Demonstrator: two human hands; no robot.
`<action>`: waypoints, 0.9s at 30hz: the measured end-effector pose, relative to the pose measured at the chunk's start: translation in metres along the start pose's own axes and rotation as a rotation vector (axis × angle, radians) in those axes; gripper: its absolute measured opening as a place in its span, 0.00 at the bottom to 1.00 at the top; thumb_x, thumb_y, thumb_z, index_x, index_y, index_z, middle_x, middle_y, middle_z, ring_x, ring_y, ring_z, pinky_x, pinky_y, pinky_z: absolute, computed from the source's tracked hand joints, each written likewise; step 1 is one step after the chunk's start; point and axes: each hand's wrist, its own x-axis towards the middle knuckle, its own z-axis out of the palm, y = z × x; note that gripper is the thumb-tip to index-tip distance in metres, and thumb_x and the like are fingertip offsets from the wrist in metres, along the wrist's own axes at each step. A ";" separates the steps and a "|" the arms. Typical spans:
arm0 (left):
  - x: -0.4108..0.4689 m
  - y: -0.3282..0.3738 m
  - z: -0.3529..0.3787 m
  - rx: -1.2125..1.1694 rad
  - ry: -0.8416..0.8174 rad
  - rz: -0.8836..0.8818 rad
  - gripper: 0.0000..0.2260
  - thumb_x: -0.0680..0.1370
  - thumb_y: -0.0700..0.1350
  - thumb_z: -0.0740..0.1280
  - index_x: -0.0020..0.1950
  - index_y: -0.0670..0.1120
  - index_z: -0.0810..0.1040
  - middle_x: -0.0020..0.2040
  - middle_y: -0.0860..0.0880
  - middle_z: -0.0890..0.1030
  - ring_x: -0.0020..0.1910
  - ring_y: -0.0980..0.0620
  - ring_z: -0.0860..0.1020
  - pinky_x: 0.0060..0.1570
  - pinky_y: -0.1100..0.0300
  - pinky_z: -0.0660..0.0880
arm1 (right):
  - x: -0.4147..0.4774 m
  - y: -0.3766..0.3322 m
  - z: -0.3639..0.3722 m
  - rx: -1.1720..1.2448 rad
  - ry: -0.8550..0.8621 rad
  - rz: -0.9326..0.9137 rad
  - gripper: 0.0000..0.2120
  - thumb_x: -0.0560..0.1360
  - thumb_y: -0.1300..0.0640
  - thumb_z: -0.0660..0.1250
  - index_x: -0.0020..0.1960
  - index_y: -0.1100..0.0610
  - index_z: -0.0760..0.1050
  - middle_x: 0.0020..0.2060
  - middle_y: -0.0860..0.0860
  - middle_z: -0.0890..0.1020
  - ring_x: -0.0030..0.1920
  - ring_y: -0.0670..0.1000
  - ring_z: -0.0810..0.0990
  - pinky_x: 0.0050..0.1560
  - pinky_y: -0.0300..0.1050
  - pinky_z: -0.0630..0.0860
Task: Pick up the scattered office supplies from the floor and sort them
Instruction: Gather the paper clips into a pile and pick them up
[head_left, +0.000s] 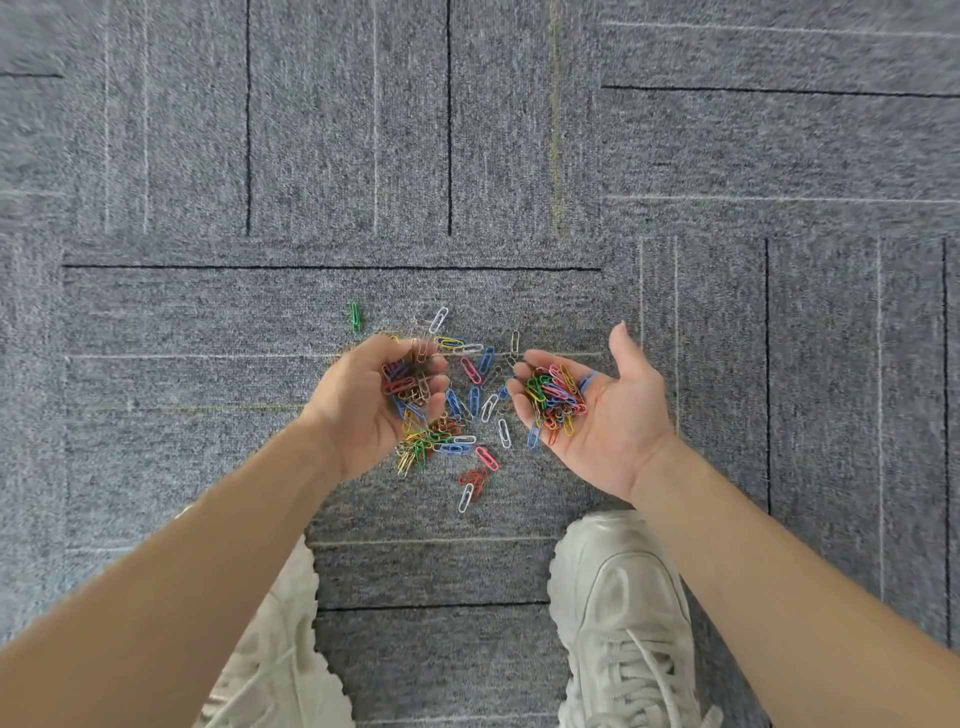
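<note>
Several coloured paper clips (475, 400) lie scattered on the grey carpet (208, 322) between my hands. My left hand (371, 402) hovers over them with its fingers curled round a bunch of clips (408, 384). My right hand (605, 410) is held palm up, fingers nearly straight, carrying a heap of clips (553, 397) on the fingers and palm. One green clip (356, 317) lies apart at the upper left. A red and a white clip (472, 486) lie nearest my feet.
My two pale sneakers stand at the bottom, the left one (280, 654) and the right one (623, 613). Grey carpet tiles with thin dark and light lines fill the view all round.
</note>
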 end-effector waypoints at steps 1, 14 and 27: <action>0.000 -0.001 -0.001 -0.010 -0.007 -0.022 0.08 0.81 0.43 0.58 0.50 0.40 0.73 0.41 0.43 0.79 0.37 0.49 0.78 0.33 0.58 0.79 | 0.000 0.001 0.000 0.003 0.001 0.000 0.39 0.77 0.31 0.54 0.47 0.68 0.82 0.45 0.63 0.82 0.46 0.61 0.82 0.50 0.51 0.80; -0.003 0.002 0.003 -0.309 0.066 -0.301 0.10 0.83 0.43 0.57 0.47 0.41 0.73 0.40 0.42 0.78 0.36 0.48 0.78 0.40 0.52 0.82 | 0.002 0.004 0.001 0.030 0.027 -0.008 0.37 0.77 0.33 0.56 0.49 0.68 0.81 0.46 0.62 0.82 0.46 0.60 0.82 0.49 0.50 0.81; -0.007 -0.008 0.006 0.034 -0.029 -0.164 0.14 0.73 0.34 0.54 0.50 0.38 0.76 0.40 0.41 0.78 0.35 0.48 0.75 0.32 0.59 0.74 | 0.002 0.006 0.000 0.029 0.030 -0.014 0.36 0.77 0.33 0.55 0.48 0.67 0.80 0.45 0.62 0.82 0.44 0.60 0.82 0.49 0.49 0.80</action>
